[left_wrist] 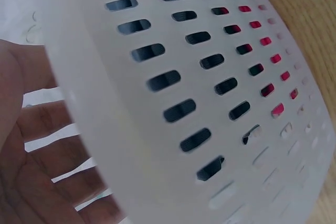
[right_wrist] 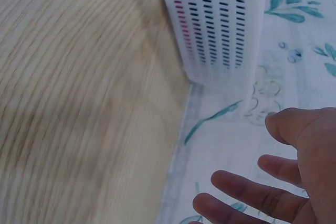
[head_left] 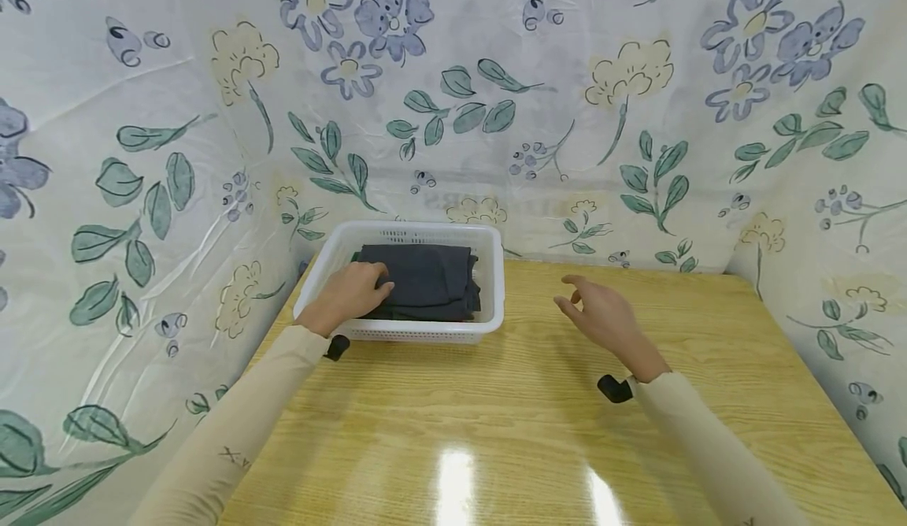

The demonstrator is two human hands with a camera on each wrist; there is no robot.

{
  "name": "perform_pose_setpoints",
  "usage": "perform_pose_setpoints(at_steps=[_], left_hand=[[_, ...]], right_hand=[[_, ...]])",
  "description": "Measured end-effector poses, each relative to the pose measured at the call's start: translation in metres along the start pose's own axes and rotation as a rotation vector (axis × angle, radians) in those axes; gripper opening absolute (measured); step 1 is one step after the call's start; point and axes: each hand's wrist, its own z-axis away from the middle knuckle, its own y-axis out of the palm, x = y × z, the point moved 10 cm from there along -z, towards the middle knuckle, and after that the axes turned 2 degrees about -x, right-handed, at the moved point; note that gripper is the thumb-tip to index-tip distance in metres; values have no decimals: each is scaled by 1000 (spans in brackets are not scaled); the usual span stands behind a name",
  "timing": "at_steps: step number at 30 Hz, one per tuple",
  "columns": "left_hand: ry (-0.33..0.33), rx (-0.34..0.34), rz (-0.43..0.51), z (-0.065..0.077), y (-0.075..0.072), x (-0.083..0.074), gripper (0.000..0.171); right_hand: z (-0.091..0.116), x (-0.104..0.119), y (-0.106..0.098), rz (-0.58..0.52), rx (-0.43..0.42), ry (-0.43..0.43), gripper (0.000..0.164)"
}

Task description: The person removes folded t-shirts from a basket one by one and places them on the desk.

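A white plastic basket point(head_left: 492, 274) with slotted walls stands toward the back left of the table. Inside lies a stack of folded dark cloth point(head_left: 425, 274). My left hand point(head_left: 352, 294) is over the basket's left part, at the dark cloth; whether it touches the cloth I cannot tell. In the left wrist view its fingers point(left_wrist: 58, 156) look spread and loosely bent beyond the basket rim, gripping nothing visible. Right of the basket, my right hand point(head_left: 602, 313) hovers over the table with relaxed fingers point(right_wrist: 247, 190) and holds nothing.
The wooden table point(head_left: 538, 408) extends in front and to the right of the basket. Flowered sheeting point(head_left: 453, 148) hangs behind it and along both sides. Red and green show through the basket's lower slots point(left_wrist: 268, 88).
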Motion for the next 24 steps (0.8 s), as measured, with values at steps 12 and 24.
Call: perform_pose_setpoints(at_steps=[12, 24], left_hand=[[-40, 7, 64, -2, -7, 6, 35], [-67, 15, 65, -2, -7, 22, 34]], right_hand=[[-21, 28, 10, -96, -10, -13, 48], [-33, 52, 12, -144, -26, -25, 44]])
